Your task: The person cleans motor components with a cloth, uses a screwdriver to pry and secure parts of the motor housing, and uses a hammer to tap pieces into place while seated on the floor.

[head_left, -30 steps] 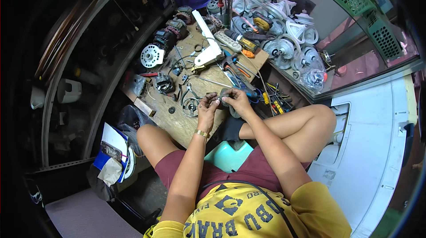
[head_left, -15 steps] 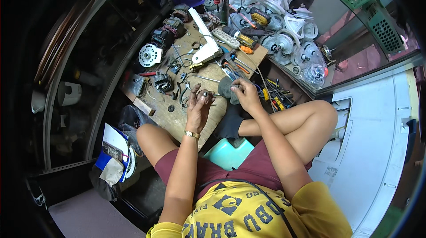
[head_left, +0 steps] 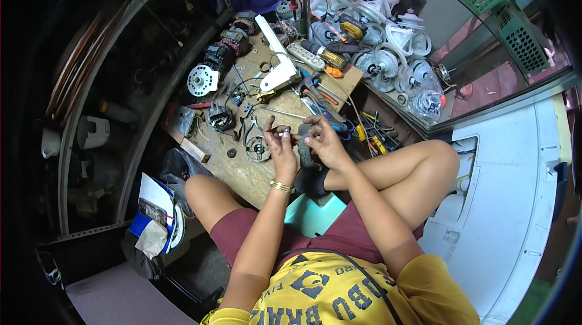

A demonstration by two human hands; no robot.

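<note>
My left hand point(head_left: 283, 154) is closed, its thumb and fingertips pinching a small metal rod whose end shows near the thumb; most of it is hidden. Right beside it, my right hand point(head_left: 327, 145) grips a grey, rough-looking cloth point(head_left: 307, 156) that hangs down between the hands. The cloth's upper part lies against the fingers by the rod; whether it wraps the rod I cannot tell. Both hands are above the front edge of the wooden bench point(head_left: 233, 170). On the bench just left of my left hand lies a round spoked metal part point(head_left: 257, 148), with pliers point(head_left: 250, 128) behind it.
A white bent arm-shaped piece point(head_left: 280, 73), a power strip point(head_left: 305, 56), a drill point(head_left: 327, 55) and screwdrivers point(head_left: 327, 94) lie farther back. Motor parts point(head_left: 203, 80) line the left side. White fan parts point(head_left: 385, 61) pile up at back right. A turquoise stool point(head_left: 313, 213) is below.
My left hand has moved right and the right hand slightly left, bringing them together. The cloth has swung from spread out to hanging narrow. The round spoked part on the bench is now uncovered.
</note>
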